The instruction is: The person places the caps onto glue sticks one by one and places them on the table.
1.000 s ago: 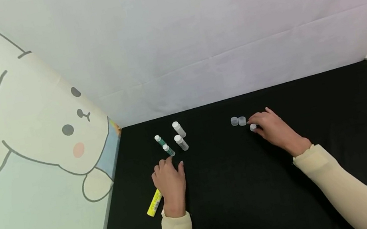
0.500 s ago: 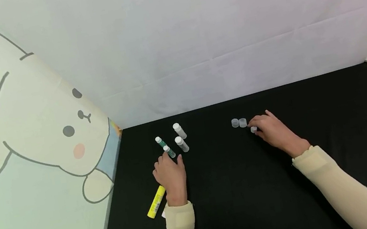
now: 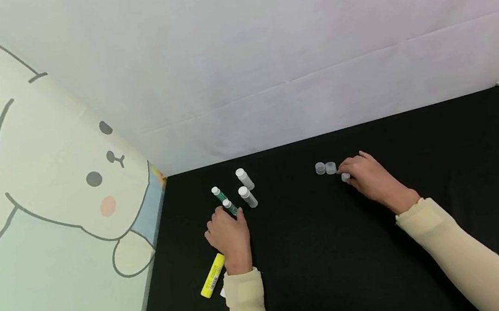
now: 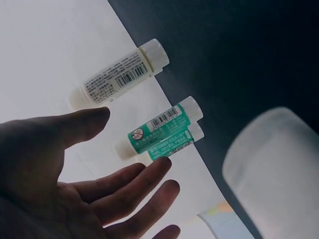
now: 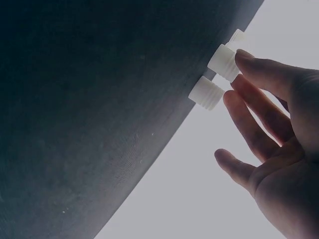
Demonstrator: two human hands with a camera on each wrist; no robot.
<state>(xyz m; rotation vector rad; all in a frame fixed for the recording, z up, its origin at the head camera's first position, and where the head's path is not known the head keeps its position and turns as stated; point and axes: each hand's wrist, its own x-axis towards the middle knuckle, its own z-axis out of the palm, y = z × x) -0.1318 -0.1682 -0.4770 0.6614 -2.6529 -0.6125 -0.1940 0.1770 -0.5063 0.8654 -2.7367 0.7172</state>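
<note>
My left hand (image 3: pixel 227 230) reaches to the nearer green-labelled glue stick (image 3: pixel 230 207), thumb and fingers spread around it. In the left wrist view a gap shows between the thumb (image 4: pixel 89 122) and the green glue sticks (image 4: pixel 162 130), while the fingertips overlap their lower ends. Another green glue stick (image 3: pixel 218 193) stands just behind, and two whitish ones, a nearer (image 3: pixel 247 197) and a farther (image 3: pixel 244 178), stand to the right. My right hand (image 3: pixel 372 176) pinches a small translucent cap (image 5: pixel 224 62) between thumb and finger. Two similar caps (image 3: pixel 320 168) sit beside it on the left.
A yellow glue stick (image 3: pixel 212 276) lies beside my left wrist, and a white piece (image 3: pixel 223 293) shows partly under the sleeve. The black table (image 3: pixel 311 255) ends at a pale cloth wall (image 3: pixel 283 62) behind and a rabbit-printed cloth (image 3: pixel 49 172) on the left.
My left hand has moved forward to the nearer green glue stick, uncovering more of the yellow one. The right hand has stayed at the cap.
</note>
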